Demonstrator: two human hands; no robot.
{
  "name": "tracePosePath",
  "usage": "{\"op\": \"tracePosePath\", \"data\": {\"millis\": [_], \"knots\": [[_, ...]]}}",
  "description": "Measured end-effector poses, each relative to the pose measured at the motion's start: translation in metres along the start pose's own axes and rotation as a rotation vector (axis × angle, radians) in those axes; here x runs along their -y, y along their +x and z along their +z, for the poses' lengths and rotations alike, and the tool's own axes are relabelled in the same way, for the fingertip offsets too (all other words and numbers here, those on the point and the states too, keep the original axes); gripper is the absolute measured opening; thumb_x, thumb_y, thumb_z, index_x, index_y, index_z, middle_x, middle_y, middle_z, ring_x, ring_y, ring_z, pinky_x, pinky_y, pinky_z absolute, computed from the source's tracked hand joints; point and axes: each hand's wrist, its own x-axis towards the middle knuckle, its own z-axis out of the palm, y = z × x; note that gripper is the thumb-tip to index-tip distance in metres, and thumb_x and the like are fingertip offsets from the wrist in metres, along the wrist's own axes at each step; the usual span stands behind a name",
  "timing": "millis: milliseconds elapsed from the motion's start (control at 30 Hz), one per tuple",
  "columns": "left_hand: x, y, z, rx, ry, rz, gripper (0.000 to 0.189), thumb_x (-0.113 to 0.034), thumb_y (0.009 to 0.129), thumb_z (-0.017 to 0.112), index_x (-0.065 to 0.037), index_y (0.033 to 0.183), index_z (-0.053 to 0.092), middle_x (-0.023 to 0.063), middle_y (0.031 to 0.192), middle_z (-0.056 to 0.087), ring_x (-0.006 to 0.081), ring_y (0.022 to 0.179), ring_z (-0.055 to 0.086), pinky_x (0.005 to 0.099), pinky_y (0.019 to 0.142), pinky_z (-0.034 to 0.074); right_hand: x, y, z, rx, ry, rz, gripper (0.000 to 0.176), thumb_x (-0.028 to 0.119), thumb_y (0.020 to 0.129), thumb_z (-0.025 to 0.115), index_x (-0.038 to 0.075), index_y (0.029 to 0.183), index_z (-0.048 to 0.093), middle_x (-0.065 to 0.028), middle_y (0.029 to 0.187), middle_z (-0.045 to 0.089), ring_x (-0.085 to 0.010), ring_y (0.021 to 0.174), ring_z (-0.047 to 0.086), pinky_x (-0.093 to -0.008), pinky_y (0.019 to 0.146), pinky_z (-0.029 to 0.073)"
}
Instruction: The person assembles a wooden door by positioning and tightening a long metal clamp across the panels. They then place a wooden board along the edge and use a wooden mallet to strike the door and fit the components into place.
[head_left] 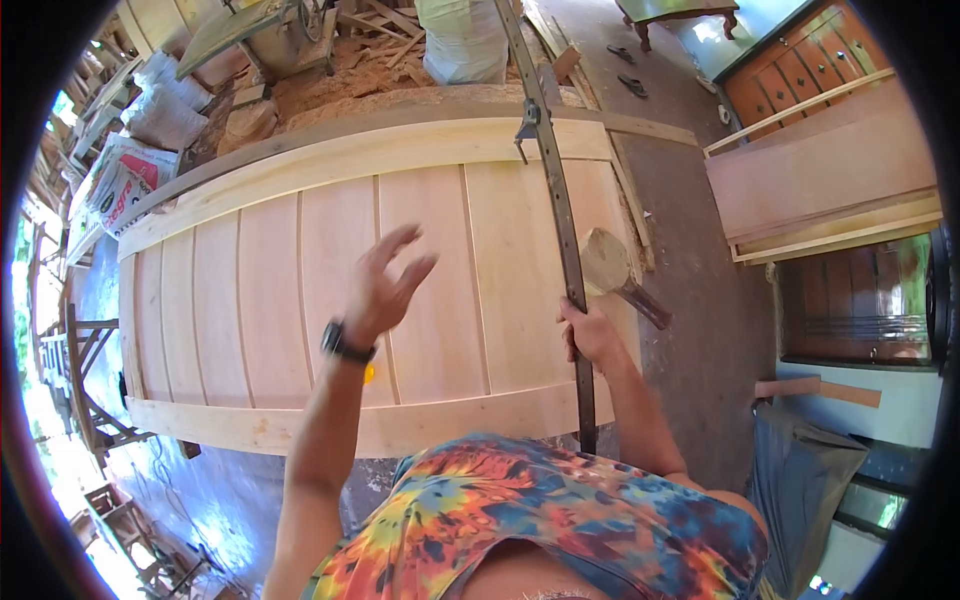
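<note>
And here's the right hand [592,335] at three o'clock, fingers curled around a long metal bar [563,215] that slants across the wooden panel [430,340] from twelve down to five. Over at nine, the left hand [388,285] floats above the slats, fingers loose and parted, nothing in them, black watch [347,343] on the wrist. The panel sits dead centre, stretched broadly from nine to three, with its grooved joints running up and down.

Up past twelve, a fitting [531,115] sits on the bar by the panel's far rail [400,145]; whether it's pressing on the wood, I can't tell. One hand on a long bar: that's the risk, I'd say. Should that grip slip or twist, the far end could swing and scrape or dent the pale face.

Now watch the mallet [604,260], between two and three, just beside the bar, its handle poking past the panel's edge. A sideways knock from the bar, or a forearm catching that handle, could send it to the floor. Sawdust [340,85] lies at eleven; grit under the metal could scratch too.
</note>
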Motion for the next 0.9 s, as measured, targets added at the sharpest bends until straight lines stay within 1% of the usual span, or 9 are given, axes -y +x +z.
{"op": "tracePosePath", "data": {"millis": [133, 267, 333, 367, 533, 633, 733, 833, 900], "knots": [[0.032, 0.123, 0.085, -0.118, -0.386, 0.039, 0.056, -0.040, 0.098, 0.055, 0.005, 0.130, 0.049, 0.0191, 0.116, 0.065, 0.0287, 0.109, 0.063, 0.0385, 0.098, 0.047, -0.015, -0.014, 0.012, 0.041, 0.048, 0.015, 0.037, 0.038, 0.099, 0.053, 0.003, 0.089, 0.058, -0.0032, 0.054, 0.049, -0.0140, 0.038, 0.047, -0.0302, 0.038, 0.040], [0.061, 0.194, 0.147, -0.079, -0.616, -0.040, 0.062, -0.049, 0.100, 0.046, 0.005, 0.131, 0.048, 0.0166, 0.119, 0.063, 0.0268, 0.107, 0.063, 0.0366, 0.095, 0.048, -0.039, -0.027, 0.019, 0.085, 0.105, 0.054, 0.031, 0.034, 0.097, 0.057, 0.004, 0.088, 0.058, -0.0014, 0.055, 0.050, -0.0108, 0.043, 0.048, -0.0288, 0.041, 0.039], [0.070, 0.204, 0.167, 0.251, -0.910, -0.166, 0.068, -0.056, 0.100, 0.036, 0.003, 0.133, 0.046, 0.0136, 0.110, 0.065, 0.0255, 0.100, 0.064, 0.0370, 0.095, 0.047, -0.045, -0.028, 0.016, 0.090, 0.115, 0.076, 0.030, 0.034, 0.097, 0.058, 0.005, 0.086, 0.058, -0.0011, 0.057, 0.051, -0.0099, 0.046, 0.048, -0.0284, 0.043, 0.039], [0.077, 0.202, 0.175, 0.273, -1.061, -0.183, 0.065, -0.057, 0.099, 0.039, 0.001, 0.126, 0.052, 0.0109, 0.097, 0.067, 0.0210, 0.088, 0.066, 0.0358, 0.087, 0.051, -0.049, -0.029, 0.014, 0.092, 0.075, 0.059, 0.030, 0.032, 0.097, 0.057, 0.004, 0.088, 0.059, -0.0013, 0.058, 0.051, -0.0103, 0.046, 0.048, -0.0283, 0.043, 0.040], [0.082, 0.210, 0.193, 0.167, -0.829, -0.201, 0.062, -0.058, 0.098, 0.040, 0.000, 0.109, 0.061, 0.0081, 0.084, 0.066, 0.0181, 0.077, 0.065, 0.0314, 0.072, 0.053, -0.062, -0.011, 0.005, 0.131, 0.096, 0.089, 0.030, 0.031, 0.098, 0.057, 0.002, 0.092, 0.060, -0.0006, 0.061, 0.050, -0.0100, 0.048, 0.047, -0.0280, 0.043, 0.040], [0.083, 0.249, 0.199, -0.092, -0.920, -0.200, 0.058, -0.062, 0.096, 0.043, -0.008, 0.089, 0.061, 0.0084, 0.079, 0.065, 0.0187, 0.067, 0.063, 0.0323, 0.063, 0.052, -0.054, -0.005, 0.002, 0.141, 0.075, 0.102, 0.030, 0.031, 0.098, 0.057, 0.001, 0.094, 0.061, -0.0001, 0.062, 0.050, -0.0100, 0.049, 0.048, -0.0274, 0.045, 0.041], [0.080, 0.319, 0.178, -0.020, -1.123, -0.213, 0.060, -0.065, 0.093, 0.044, -0.008, 0.093, 0.062, 0.0072, 0.077, 0.065, 0.0202, 0.064, 0.062, 0.0331, 0.060, 0.052, -0.043, -0.003, 0.002, 0.139, 0.113, 0.126, 0.031, 0.033, 0.096, 0.059, 0.005, 0.083, 0.058, 0.0011, 0.059, 0.051, -0.0080, 0.052, 0.047, -0.0275, 0.048, 0.038], [0.069, 0.357, 0.163, -0.105, -0.856, -0.084, 0.060, -0.065, 0.094, 0.042, -0.008, 0.095, 0.062, 0.0061, 0.076, 0.064, 0.0185, 0.063, 0.062, 0.0318, 0.057, 0.050, -0.041, 0.001, -0.001, 0.135, 0.153, 0.111, 0.030, 0.033, 0.096, 0.059, 0.005, 0.084, 0.058, 0.0012, 0.059, 0.050, -0.0076, 0.052, 0.047, -0.0274, 0.047, 0.038], [0.074, 0.380, 0.152, 0.072, -0.563, -0.136, 0.063, -0.065, 0.095, 0.039, -0.007, 0.093, 0.062, 0.0057, 0.075, 0.062, 0.0163, 0.064, 0.060, 0.0309, 0.057, 0.047, -0.044, 0.010, -0.003, 0.145, 0.209, 0.100, 0.028, 0.031, 0.096, 0.059, 0.005, 0.085, 0.059, 0.0014, 0.059, 0.050, -0.0074, 0.051, 0.047, -0.0272, 0.047, 0.037]]}}
